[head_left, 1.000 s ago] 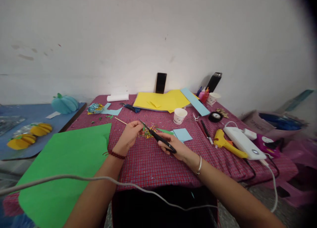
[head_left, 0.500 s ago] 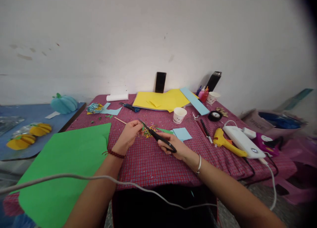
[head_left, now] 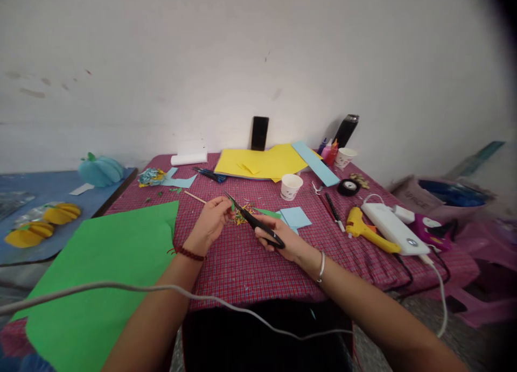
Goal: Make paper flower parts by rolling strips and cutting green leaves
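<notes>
My right hand (head_left: 283,241) grips the handles of black scissors (head_left: 252,220), blades pointing up and left. Pinched in my left hand (head_left: 210,222) is a tiny green paper scrap (head_left: 232,205), right at the blade tips. Under the blades lies a small heap of coloured paper clippings (head_left: 242,215) on the red checked tablecloth (head_left: 250,264). A large green paper sheet (head_left: 97,275) lies left of my left arm.
Yellow paper sheets (head_left: 258,163), light blue paper (head_left: 296,217), two paper cups (head_left: 291,187), a yellow glue gun (head_left: 365,227), a white power bank (head_left: 393,227), pens, tape, a phone and a bottle lie around. Paper pumpkins (head_left: 100,170) sit at left. A white cable crosses my arms.
Both hands stay close together with only slight shifts of the scissors and the scrap. The view has tilted slightly.
</notes>
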{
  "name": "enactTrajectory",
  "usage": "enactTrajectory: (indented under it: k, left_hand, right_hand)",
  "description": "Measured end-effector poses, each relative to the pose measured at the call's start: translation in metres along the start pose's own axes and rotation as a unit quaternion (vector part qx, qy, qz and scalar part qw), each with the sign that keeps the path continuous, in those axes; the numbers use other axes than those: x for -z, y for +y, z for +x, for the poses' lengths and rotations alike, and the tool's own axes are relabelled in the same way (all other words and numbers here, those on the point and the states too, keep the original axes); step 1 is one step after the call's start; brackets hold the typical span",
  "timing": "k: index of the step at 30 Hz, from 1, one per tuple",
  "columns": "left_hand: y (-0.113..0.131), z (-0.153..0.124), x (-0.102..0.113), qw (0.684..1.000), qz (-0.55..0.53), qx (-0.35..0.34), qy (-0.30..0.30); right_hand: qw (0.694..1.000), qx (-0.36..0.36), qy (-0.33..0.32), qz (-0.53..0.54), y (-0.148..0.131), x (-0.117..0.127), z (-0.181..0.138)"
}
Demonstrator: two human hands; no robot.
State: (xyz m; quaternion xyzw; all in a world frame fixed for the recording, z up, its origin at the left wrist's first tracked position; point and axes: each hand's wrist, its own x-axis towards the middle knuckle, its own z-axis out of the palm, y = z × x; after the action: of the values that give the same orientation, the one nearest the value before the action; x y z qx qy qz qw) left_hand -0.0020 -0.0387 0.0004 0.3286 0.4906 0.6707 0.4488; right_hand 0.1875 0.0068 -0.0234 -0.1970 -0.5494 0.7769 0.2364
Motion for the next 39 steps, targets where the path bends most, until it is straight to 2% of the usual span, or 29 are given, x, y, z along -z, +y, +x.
enactTrajectory:
  k: [10,23,39]
  left_hand:
    - [0.000,-0.002,-0.003,1.000,0.001,0.002,0.003]
    - [0.002,0.001,0.003,0.997,0.073,-0.012,-0.008]
    - [0.006,0.005,0.011,0.996,0.082,0.009,-0.039]
  right_hand:
    - [1.000,0.008,0.001,-0.020,0.002,0.000,0.001]
    - [1.000,-0.015,0.001,-0.008,-0.003,0.002,-0.001]
    - [0.999,-0.019,-0.008,-0.032,-0.007,0.001,-0.003]
